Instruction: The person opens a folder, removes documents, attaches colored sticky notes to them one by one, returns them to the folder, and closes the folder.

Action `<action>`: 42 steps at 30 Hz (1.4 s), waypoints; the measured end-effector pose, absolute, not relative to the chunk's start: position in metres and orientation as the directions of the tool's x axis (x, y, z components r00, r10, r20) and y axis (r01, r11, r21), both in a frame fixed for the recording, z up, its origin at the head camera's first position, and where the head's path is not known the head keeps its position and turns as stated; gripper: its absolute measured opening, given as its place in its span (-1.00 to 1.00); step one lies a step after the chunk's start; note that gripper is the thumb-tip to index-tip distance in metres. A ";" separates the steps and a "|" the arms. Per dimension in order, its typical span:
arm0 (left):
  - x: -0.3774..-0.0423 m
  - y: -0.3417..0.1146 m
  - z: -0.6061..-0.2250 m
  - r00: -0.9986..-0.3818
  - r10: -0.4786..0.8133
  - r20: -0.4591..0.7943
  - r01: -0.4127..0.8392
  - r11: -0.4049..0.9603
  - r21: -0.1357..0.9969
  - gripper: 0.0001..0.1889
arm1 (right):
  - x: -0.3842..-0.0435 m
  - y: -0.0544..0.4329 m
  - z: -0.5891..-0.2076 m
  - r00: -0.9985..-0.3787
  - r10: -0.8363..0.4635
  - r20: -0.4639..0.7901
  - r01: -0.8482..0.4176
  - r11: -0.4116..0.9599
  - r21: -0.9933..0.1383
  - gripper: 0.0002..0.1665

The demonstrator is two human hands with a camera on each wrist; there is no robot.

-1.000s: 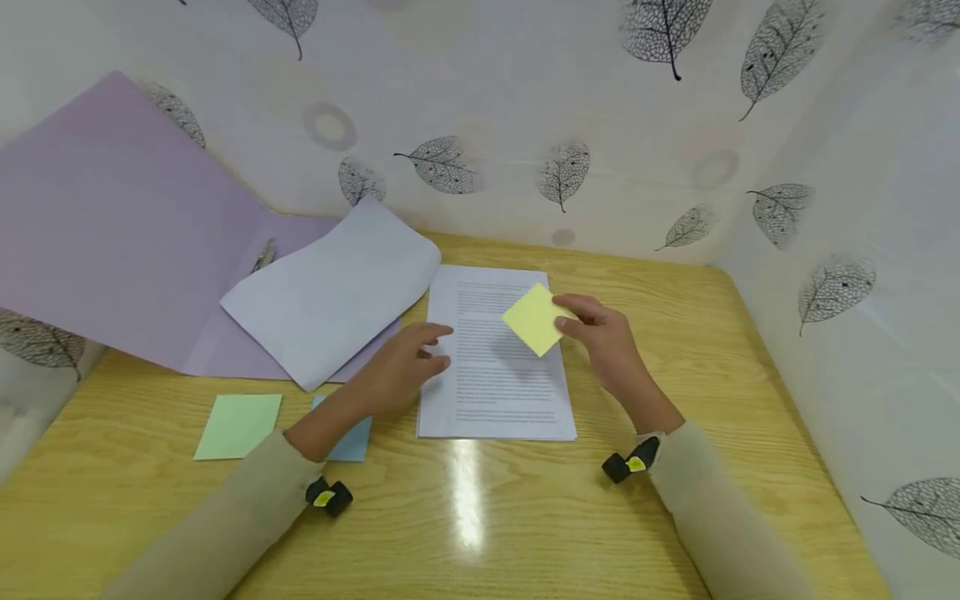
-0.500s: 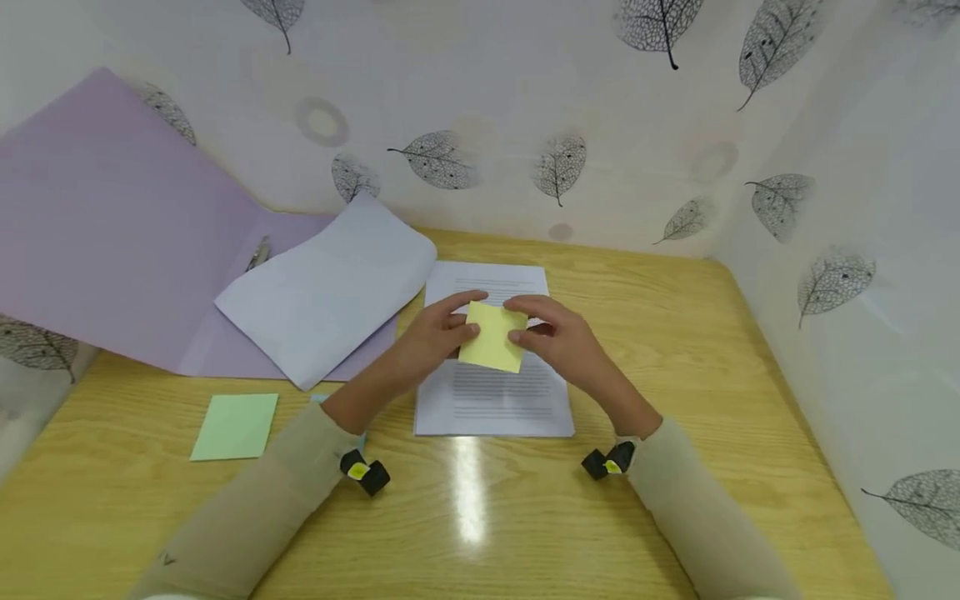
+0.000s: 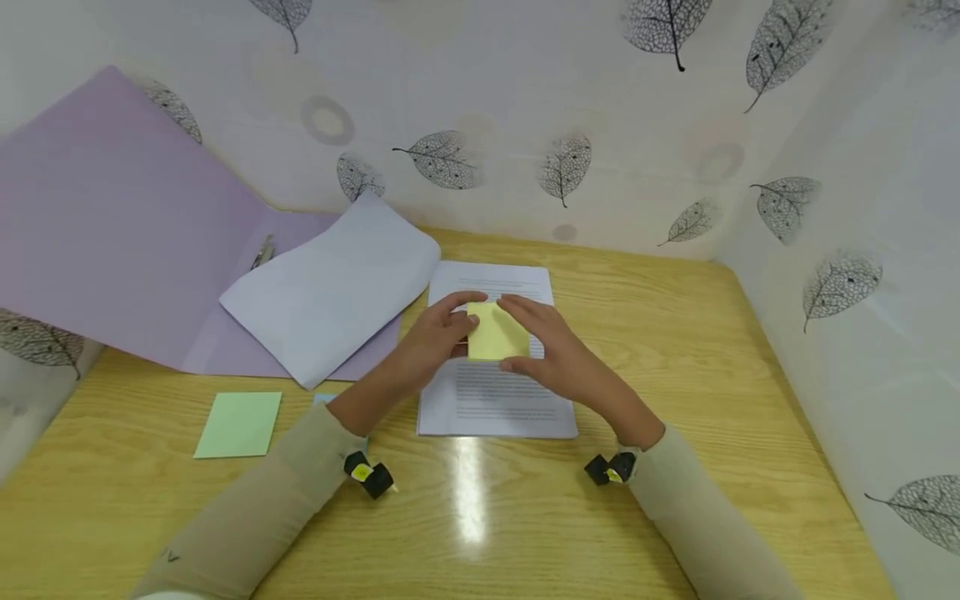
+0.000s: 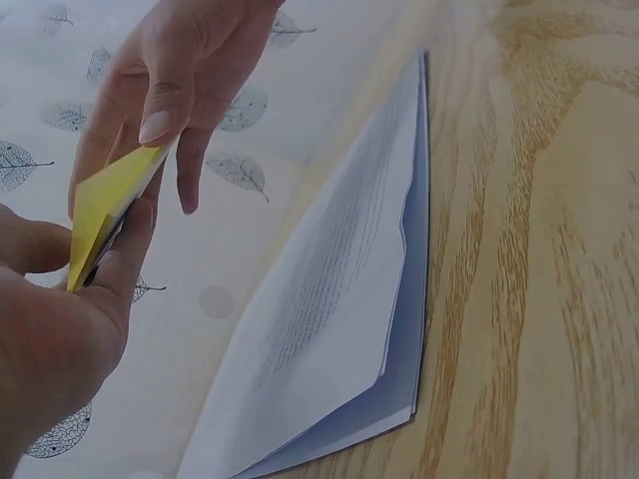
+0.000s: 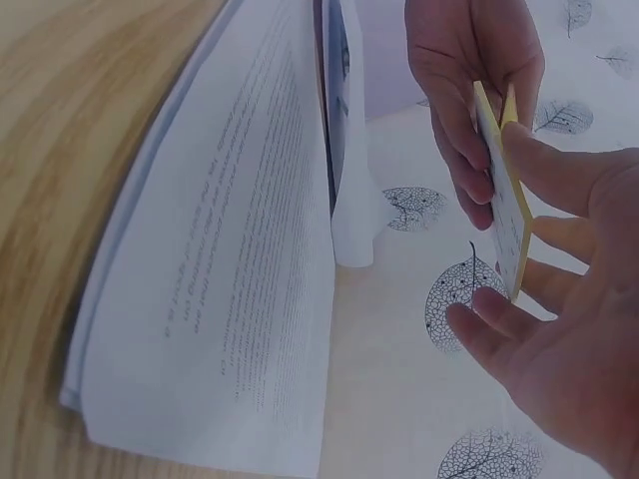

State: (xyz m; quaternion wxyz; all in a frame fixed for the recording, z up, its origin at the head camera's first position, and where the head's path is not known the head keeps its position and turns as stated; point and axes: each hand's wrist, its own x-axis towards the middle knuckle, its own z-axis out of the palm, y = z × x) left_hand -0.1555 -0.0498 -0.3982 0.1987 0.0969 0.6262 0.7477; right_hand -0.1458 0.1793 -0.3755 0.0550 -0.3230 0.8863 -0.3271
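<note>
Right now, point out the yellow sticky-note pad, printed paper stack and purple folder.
Yellow sticky-note pad (image 3: 495,336): head view, middle of its yellow face.
Printed paper stack (image 3: 506,397): head view, lower half of top page.
Purple folder (image 3: 142,225): head view, middle of raised cover.

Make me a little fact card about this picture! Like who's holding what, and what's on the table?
Left hand: grips the yellow notes by one side
Right hand: holds their other side, thumb at the near edge
Below the hands: printed pages
Purple folder: open, with a blank-looking white sheet on it
Green notes: on the table
Blue notes: mostly hidden by the left arm
Wall: leaf pattern
</note>
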 end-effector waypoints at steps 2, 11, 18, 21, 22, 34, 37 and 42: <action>-0.156 -0.049 -0.398 -0.907 0.399 -0.134 -0.209 -0.151 0.966 -0.58 | -0.147 0.181 -0.376 -0.773 -0.622 0.125 -0.545 0.549 -0.634 -0.07; -0.160 -0.049 -0.399 -0.933 0.280 -0.226 -0.316 -0.338 0.887 -0.72 | -0.148 0.181 -0.377 -0.755 -0.601 0.263 -0.599 0.468 -0.650 -0.48; -0.160 -0.050 -0.401 -0.934 0.302 -0.193 -0.304 -0.382 0.873 -0.75 | -0.150 0.181 -0.383 -0.758 -0.526 0.385 -0.644 0.510 -0.571 -0.68; -0.159 -0.049 -0.402 -0.931 0.323 -0.170 -0.294 -0.388 0.873 -0.74 | -0.151 0.180 -0.385 -0.750 -0.513 0.418 -0.660 0.529 -0.534 -0.73; -0.158 -0.049 -0.402 -0.930 0.328 -0.165 -0.293 -0.390 0.873 -0.74 | -0.151 0.180 -0.385 -0.745 -0.509 0.431 -0.666 0.534 -0.521 -0.75; -0.156 -0.047 -0.406 -0.920 0.370 -0.134 -0.275 -0.361 0.891 -0.50 | -0.152 0.182 -0.384 -0.784 -0.353 0.511 -0.621 0.472 -0.626 -0.83; -0.157 -0.047 -0.408 -0.917 0.377 -0.128 -0.252 -0.302 0.919 -0.47 | -0.151 0.182 -0.384 -0.818 -0.332 0.471 -0.575 0.441 -0.689 -0.84; -0.159 -0.046 -0.414 -0.917 0.384 -0.110 -0.182 -0.157 0.971 -0.49 | -0.149 0.182 -0.384 -0.845 -0.346 0.409 -0.532 0.463 -0.709 -0.81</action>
